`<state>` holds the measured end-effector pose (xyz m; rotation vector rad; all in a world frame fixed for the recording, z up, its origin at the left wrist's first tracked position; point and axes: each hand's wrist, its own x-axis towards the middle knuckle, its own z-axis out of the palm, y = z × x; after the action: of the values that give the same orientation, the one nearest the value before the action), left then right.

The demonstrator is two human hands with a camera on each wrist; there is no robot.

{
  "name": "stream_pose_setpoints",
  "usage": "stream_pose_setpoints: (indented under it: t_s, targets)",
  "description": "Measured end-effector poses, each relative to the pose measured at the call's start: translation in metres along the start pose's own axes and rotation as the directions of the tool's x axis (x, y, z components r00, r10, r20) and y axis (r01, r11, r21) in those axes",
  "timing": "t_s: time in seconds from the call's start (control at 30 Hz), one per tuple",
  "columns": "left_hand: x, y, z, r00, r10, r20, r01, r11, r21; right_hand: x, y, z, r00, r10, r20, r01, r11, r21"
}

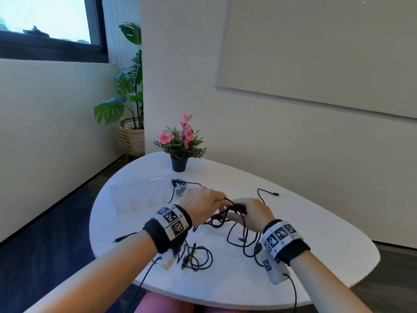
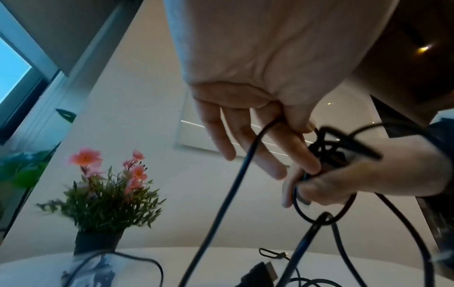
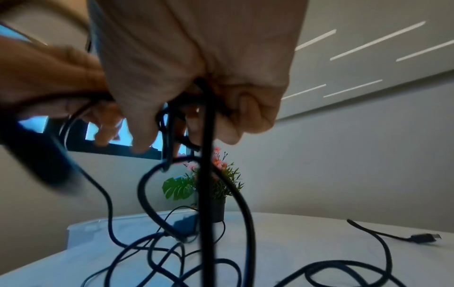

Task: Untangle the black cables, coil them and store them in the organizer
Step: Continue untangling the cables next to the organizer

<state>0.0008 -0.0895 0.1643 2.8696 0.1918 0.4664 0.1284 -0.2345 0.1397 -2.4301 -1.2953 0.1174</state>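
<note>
Black cables [image 1: 228, 213] bunched in a knot above the tabletop [image 1: 316, 222], between both hands: right hand [image 1: 252, 213] curled around the knot, left hand [image 1: 203, 203] pinching one strand beside it, loose loops trailing down toward the near edge. Clear organizer [image 1: 140, 195] lying far left, nearer the left hand, with a small coiled cable at its right end, whether inside a compartment or just beside it hard to tell.

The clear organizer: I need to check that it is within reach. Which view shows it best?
The head view: the clear organizer lies whole on the white table, left of the left hand. The right wrist view shows only a blurred part behind cables; the left wrist view does not show it clearly.
</note>
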Motion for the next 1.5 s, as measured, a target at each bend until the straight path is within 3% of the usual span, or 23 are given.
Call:
stream_pose_setpoints:
  t_s: [0.1, 0.3, 0.4, 0.47, 0.53, 0.6, 0.73, 0.87, 1.0, 1.17, 1.23, 1.4, 1.5]
  targets:
    - [-0.005, -0.002, -0.005, 0.994, 0.049, -0.099, -0.046, 0.999, 0.024, 0.004, 0.002, -0.006, 0.996, 0.069, -0.058, -0.076, 0.989, -0.124]
    - [-0.024, -0.015, -0.014, 0.989, 0.041, -0.143, -0.044, 0.999, -0.021, 0.015, 0.033, -0.028, 0.96, 0.277, -0.034, -0.276, 0.961, 0.026]
    - [-0.027, -0.014, -0.017, 0.988, 0.002, -0.154, -0.017, 0.995, -0.097, 0.024, 0.037, -0.037, 0.972, 0.234, -0.025, -0.206, 0.898, 0.39]
    - [-0.027, -0.026, -0.021, 0.983, -0.118, -0.137, 0.085, 0.97, -0.229, 0.025, 0.037, -0.042, 0.987, 0.158, -0.003, -0.13, 0.823, 0.553]
    - [-0.027, -0.042, -0.02, 0.967, -0.244, -0.071, 0.212, 0.928, -0.306, 0.02, 0.027, -0.049, 0.998, 0.055, 0.019, -0.056, 0.814, 0.577]
    - [-0.027, -0.047, -0.014, 0.956, -0.294, -0.017, 0.272, 0.905, -0.327, 0.015, 0.012, -0.051, 0.998, -0.058, 0.028, 0.034, 0.843, 0.537]
    - [-0.031, -0.018, -0.005, 0.984, -0.177, -0.029, 0.136, 0.84, -0.526, 0.013, -0.011, -0.045, 0.99, -0.135, 0.028, 0.113, 0.909, 0.401]
    - [-0.028, -0.001, -0.003, 0.979, -0.175, -0.101, 0.075, 0.781, -0.62, 0.011, -0.017, -0.04, 0.998, -0.051, 0.033, 0.042, 0.973, 0.228]
    - [-0.019, -0.004, 0.0, 0.975, -0.179, -0.133, 0.106, 0.897, -0.43, 0.004, -0.019, -0.044, 0.998, -0.018, -0.065, 0.031, 0.978, 0.205]
    - [-0.021, -0.005, -0.002, 0.967, -0.162, -0.197, 0.126, 0.975, -0.185, -0.002, -0.025, -0.048, 0.991, -0.034, -0.133, 0.082, 0.923, 0.376]
    - [-0.021, 0.001, 0.002, 0.947, -0.167, -0.276, 0.136, 0.982, -0.129, 0.0, -0.029, -0.042, 0.99, -0.023, -0.14, 0.075, 0.922, 0.38]
    - [-0.011, -0.004, 0.011, 0.859, -0.042, -0.51, -0.177, 0.911, -0.373, 0.004, -0.04, -0.025, 0.989, -0.031, -0.144, 0.087, 0.91, 0.406]
    - [-0.009, -0.018, 0.01, 0.872, 0.06, -0.485, -0.244, 0.913, -0.326, 0.003, -0.042, -0.024, 0.989, 0.038, -0.141, 0.037, 0.87, 0.492]
